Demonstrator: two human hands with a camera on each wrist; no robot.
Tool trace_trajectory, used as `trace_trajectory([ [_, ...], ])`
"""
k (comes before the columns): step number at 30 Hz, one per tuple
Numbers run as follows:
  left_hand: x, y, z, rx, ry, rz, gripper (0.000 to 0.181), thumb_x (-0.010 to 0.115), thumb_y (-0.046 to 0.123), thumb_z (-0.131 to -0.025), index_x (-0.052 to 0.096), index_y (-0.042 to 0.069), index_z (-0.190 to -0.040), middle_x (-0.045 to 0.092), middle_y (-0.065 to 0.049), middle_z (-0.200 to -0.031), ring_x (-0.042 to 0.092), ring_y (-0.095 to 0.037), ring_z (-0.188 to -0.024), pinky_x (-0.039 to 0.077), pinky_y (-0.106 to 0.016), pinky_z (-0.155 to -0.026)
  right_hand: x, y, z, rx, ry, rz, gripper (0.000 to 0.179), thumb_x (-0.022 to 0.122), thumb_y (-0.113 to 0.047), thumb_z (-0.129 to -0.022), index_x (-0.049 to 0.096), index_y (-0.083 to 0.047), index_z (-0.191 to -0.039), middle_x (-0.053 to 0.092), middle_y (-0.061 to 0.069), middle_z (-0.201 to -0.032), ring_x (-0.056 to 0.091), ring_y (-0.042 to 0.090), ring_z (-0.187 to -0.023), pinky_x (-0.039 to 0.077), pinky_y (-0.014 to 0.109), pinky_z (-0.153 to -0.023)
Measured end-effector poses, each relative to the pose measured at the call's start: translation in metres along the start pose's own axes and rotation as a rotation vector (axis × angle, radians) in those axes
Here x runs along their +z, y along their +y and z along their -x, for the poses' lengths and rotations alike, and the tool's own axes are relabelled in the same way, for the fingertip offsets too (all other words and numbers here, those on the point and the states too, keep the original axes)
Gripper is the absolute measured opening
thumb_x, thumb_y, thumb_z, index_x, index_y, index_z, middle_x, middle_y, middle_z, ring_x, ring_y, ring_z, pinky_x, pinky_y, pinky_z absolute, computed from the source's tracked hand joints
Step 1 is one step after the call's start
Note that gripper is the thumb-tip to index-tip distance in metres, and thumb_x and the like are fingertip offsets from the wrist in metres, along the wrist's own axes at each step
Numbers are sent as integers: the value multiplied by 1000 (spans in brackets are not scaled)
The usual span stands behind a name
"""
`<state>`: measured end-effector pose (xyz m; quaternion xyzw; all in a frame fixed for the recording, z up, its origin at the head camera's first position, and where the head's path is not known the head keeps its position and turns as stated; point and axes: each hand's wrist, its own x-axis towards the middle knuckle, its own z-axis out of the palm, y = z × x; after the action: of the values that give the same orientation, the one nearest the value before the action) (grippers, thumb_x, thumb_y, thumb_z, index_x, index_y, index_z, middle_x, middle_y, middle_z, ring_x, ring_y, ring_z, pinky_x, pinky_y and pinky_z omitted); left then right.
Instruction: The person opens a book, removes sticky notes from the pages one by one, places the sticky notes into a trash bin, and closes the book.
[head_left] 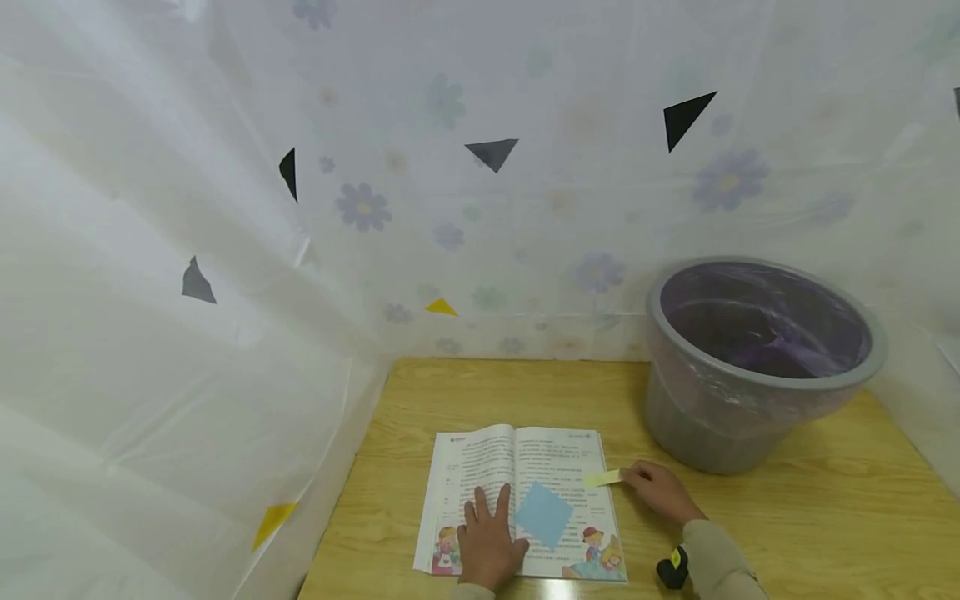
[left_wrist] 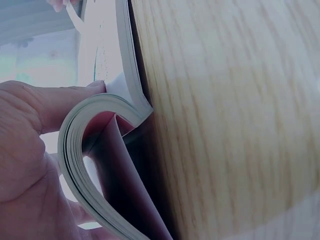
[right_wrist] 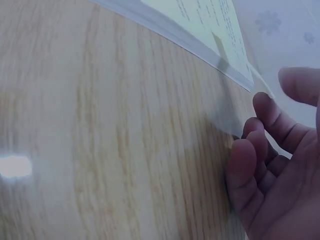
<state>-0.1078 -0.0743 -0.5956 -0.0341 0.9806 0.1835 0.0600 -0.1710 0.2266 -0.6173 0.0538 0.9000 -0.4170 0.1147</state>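
An open book [head_left: 480, 467] with printed text and cartoon children in its lower corners lies on the table. My left hand [head_left: 491, 540] presses on the left page near the spine with fingers spread; the left wrist view shows the book's curved page block [left_wrist: 75, 150] beside the thumb. A light blue square paper [head_left: 545, 516] lies tilted on the right page. My right hand [head_left: 663, 490] pinches the end of a pale yellow paper strip [head_left: 602, 478], whose other end overlaps the right page's edge. In the right wrist view the strip [right_wrist: 260, 80] extends beyond the fingertips.
A large grey bucket [head_left: 712, 433] with a clear plastic liner stands at the back right of the wooden table [head_left: 420, 392]. White sheeting [head_left: 525, 250] with flowers hangs behind and on the left. A black device [head_left: 672, 569] sits at my right wrist.
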Motion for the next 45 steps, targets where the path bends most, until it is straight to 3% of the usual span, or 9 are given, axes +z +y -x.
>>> trace_trajectory([
  [8, 2, 0, 0, -8, -15, 6, 87, 83, 40, -73, 43, 24, -148, 36, -26, -154, 38, -49, -139, 39, -68, -100, 1, -1, 1, -25, 32, 26, 19, 60, -26, -97, 63, -11, -85, 52, -1, -77, 43, 12, -67, 34, 27, -64],
  [19, 3, -1, -1, -1, -5, 18, 86, 82, 40, -74, 42, 25, -149, 35, -26, -155, 38, -49, -139, 38, -68, -101, 1, 2, 2, -39, 56, 43, 19, 61, -28, -97, 66, -11, -91, 58, 0, -83, 46, 12, -72, 36, 27, -66],
  [29, -1, 0, 1, 0, -19, 16, 88, 83, 40, -73, 42, 25, -149, 35, -27, -155, 38, -50, -139, 38, -69, -101, -2, -1, 9, -53, 53, 26, 20, 62, -27, -97, 70, -9, -97, 68, 3, -95, 52, 12, -82, 44, 31, -76],
  [41, -1, 0, 3, 10, -7, 36, 87, 82, 39, -75, 41, 25, -150, 34, -27, -156, 37, -50, -140, 37, -68, -101, -1, 6, 8, -17, 38, -5, 27, 59, -29, -99, 69, -5, -106, 68, 5, -97, 52, 13, -81, 43, 30, -71],
  [45, -2, 0, 3, 19, 9, 30, 86, 82, 39, -75, 41, 25, -150, 34, -27, -155, 38, -49, -139, 39, -67, -100, -2, 6, 8, 0, 32, -39, 28, 58, -29, -99, 68, -4, -106, 64, 3, -90, 51, 13, -76, 43, 28, -66],
])
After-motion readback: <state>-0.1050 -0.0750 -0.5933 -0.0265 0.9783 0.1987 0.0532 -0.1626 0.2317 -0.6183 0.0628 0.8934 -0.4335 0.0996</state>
